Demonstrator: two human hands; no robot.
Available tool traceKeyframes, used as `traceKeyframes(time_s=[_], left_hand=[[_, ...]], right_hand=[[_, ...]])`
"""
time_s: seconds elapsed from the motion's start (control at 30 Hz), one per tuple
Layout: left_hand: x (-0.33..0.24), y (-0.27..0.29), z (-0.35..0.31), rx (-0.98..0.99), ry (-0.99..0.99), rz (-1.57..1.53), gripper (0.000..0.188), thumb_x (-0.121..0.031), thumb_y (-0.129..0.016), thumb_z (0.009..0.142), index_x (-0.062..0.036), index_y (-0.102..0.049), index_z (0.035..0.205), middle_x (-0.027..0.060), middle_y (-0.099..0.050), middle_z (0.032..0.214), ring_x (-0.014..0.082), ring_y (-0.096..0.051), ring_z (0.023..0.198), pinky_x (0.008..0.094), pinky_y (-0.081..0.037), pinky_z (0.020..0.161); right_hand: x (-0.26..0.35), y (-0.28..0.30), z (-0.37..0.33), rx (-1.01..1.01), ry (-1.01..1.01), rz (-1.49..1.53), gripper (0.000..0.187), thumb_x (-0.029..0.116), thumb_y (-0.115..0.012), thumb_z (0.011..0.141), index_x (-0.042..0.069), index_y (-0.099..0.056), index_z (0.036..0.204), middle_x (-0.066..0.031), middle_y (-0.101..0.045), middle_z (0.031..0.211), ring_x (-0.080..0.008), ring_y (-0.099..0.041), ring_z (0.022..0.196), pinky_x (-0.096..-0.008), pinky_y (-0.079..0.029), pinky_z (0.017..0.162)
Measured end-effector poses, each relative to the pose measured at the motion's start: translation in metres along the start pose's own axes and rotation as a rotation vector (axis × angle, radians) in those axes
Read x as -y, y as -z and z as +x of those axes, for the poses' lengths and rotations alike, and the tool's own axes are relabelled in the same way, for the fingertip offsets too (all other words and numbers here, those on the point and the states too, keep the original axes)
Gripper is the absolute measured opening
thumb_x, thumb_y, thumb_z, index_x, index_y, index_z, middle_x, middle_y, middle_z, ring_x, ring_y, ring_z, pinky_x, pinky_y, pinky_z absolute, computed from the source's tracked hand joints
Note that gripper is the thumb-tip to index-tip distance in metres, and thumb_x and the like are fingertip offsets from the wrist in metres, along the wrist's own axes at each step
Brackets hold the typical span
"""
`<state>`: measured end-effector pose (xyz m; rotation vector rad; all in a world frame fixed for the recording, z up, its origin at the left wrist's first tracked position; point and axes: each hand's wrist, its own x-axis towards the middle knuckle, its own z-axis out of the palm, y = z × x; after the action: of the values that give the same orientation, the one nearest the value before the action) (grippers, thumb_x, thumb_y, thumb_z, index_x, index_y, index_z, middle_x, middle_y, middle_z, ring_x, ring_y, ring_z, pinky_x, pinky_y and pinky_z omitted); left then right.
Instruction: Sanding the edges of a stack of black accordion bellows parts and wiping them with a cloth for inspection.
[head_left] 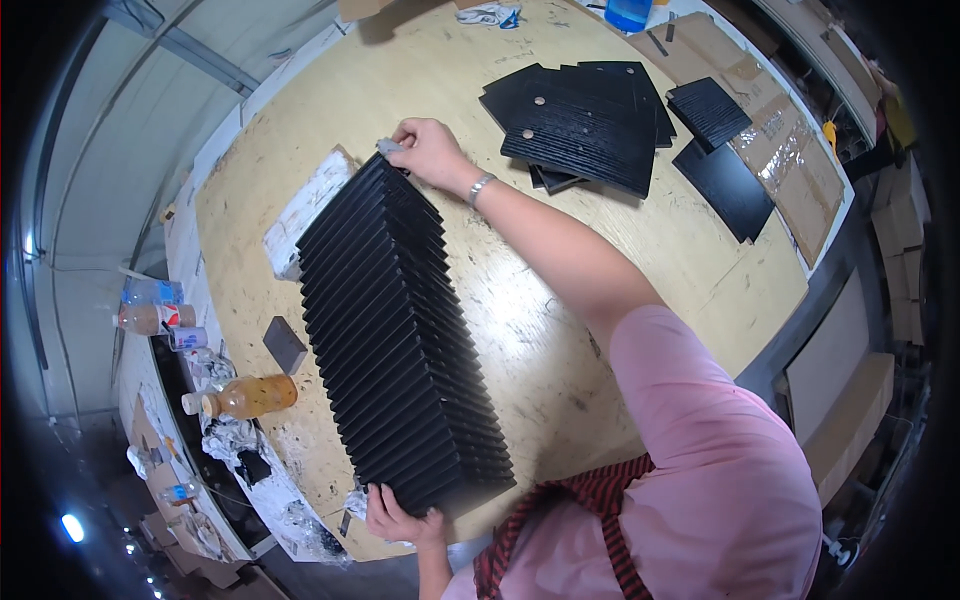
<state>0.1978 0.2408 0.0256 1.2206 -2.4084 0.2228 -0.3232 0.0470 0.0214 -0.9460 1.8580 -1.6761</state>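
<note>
A long row of black panels (385, 330), leaning on one another like stair steps, runs from far to near across the table. At its far end my right hand (430, 155) is closed, pinching a grey rag (390, 146) against the corner of the last panel. By the row's near end, my left hand (400, 518) curls its fingers over the lower left corner of the panels. Beside those fingertips is a crumpled whitish scrap (357, 502); whether the hand touches it is unclear.
Loose black panels (590, 125) are piled at the far right, with smaller ones (725, 190) beside flattened cardboard (790, 150). A white-smeared block (315, 210) stands left of the row. A dark small block (285, 345) and an amber bottle (250, 397) lie at the left edge.
</note>
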Motion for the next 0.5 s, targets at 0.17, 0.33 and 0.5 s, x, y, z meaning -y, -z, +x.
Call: traceKeyframes(time_s=[0.17,0.33,0.5], left_hand=[[0.001,-0.001,0.000,-0.003,0.002,-0.006,0.087,-0.073,-0.034,0.093,-0.0003,-0.057,0.135,0.0209,-0.056,0.138,0.0398,-0.052,0.122,0.0496,-0.036,0.103],[-0.001,0.001,0.001,0.001,0.004,-0.005,0.086,-0.072,-0.035,0.093,0.0002,-0.056,0.135,0.0215,-0.056,0.138,0.0400,-0.052,0.122,0.0496,-0.036,0.104],[0.001,-0.001,0.000,-0.011,0.002,-0.006,0.086,-0.072,-0.035,0.093,0.0005,-0.057,0.134,0.0212,-0.056,0.139,0.0398,-0.051,0.122,0.0494,-0.036,0.104]], right_hand=[[-0.019,0.018,-0.017,0.186,0.060,-0.360,0.024,0.020,-0.077,0.075,0.002,-0.072,0.090,-0.0119,-0.070,0.075,-0.0252,-0.067,0.069,-0.0359,-0.053,0.070],[-0.011,0.016,-0.009,0.047,-0.069,-0.117,0.023,0.021,-0.077,0.076,0.003,-0.072,0.090,-0.0105,-0.068,0.074,-0.0237,-0.066,0.070,-0.0352,-0.052,0.070],[-0.005,0.013,-0.020,0.131,0.020,-0.261,0.023,0.021,-0.078,0.076,0.003,-0.072,0.090,-0.0118,-0.070,0.080,-0.0262,-0.068,0.078,-0.0363,-0.053,0.074]])
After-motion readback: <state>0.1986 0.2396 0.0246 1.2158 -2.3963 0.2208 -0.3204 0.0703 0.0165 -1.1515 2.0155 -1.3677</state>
